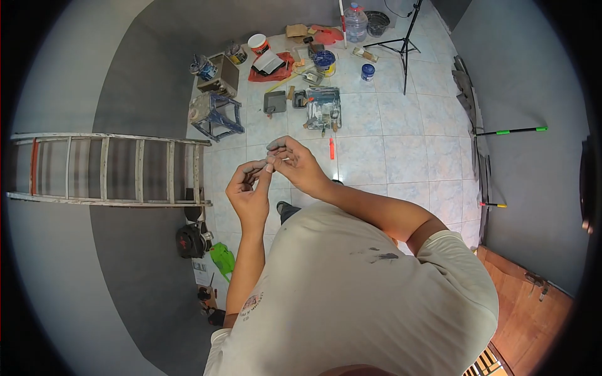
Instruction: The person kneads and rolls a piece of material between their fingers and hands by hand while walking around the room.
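My left hand (249, 188) is raised in front of my chest, its thumb and fingertips pinched together. From the right, my right hand (296, 165) meets it, also in a pinch, and the fingertips of both hands touch. Whatever sits between them, if anything, is too small to make out. Grey smears mark the fingers. Beyond the hands, on the tiled floor, lie a paint tray (323, 108) with tools in it and an orange-red strip (332, 148).
A ladder (139, 169) leans at the left beside a paint-stained stool (219, 116). Buckets, a red bag (271, 74), a small blue jar (367, 73) and a water bottle (355, 24) stand farther off. A black tripod (404, 50) is at the upper right.
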Demonstrator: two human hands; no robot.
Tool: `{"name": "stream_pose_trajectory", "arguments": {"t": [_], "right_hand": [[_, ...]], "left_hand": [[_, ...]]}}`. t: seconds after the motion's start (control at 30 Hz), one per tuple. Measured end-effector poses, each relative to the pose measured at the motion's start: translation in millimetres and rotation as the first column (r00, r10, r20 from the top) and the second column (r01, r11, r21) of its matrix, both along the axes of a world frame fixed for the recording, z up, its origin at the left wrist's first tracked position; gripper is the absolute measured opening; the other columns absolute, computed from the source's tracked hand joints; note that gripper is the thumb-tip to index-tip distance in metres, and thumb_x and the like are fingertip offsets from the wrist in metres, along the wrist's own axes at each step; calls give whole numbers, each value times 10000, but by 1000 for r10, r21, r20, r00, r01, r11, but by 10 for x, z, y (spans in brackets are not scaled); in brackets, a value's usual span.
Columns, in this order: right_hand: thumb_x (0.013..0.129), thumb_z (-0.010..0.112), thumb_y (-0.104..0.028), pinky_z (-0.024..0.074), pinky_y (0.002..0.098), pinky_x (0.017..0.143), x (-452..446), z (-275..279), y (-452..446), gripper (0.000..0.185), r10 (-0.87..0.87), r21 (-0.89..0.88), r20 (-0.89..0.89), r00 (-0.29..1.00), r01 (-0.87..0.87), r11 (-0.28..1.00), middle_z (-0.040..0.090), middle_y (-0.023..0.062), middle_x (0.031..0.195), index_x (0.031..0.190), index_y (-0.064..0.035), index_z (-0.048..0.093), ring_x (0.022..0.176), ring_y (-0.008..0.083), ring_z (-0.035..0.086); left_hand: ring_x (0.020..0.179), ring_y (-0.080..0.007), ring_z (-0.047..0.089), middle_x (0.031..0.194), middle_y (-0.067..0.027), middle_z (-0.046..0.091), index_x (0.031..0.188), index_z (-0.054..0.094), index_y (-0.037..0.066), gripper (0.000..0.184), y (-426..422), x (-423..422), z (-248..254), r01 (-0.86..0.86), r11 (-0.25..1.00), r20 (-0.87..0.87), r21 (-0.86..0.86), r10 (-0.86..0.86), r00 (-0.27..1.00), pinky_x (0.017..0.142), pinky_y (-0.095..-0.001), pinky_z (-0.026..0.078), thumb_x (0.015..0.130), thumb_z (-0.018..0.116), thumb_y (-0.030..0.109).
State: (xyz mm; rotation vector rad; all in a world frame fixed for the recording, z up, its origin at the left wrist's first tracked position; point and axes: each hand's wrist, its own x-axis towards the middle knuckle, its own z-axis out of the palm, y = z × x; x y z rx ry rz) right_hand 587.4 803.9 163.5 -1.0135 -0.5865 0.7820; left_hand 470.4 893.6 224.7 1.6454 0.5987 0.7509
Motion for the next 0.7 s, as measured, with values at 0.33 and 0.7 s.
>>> {"name": "stream_pose_trajectory", "arguments": {"t": [0.33,0.7], "right_hand": [[1019,748,-168,535,297,965,-37,104,-10,337,62,-26,6,998,-62,998,608,47,1151,1276,-30,580,1065,104,607],[1031,737,-191,523,310,1010,-157,62,-42,326,194,46,-110,975,-190,981,633,49,1179,1270,-35,580,1155,120,610]], "left_hand": [[1007,-126,650,1084,-67,702,1122,639,2,106,157,-130,-32,206,965,30,-160,-204,979,962,-298,522,1041,661,66],[1055,-126,620,1102,-71,687,1106,605,-2,128,159,-270,-53,277,958,-57,-80,-282,958,1005,-304,476,1074,523,91]]}}
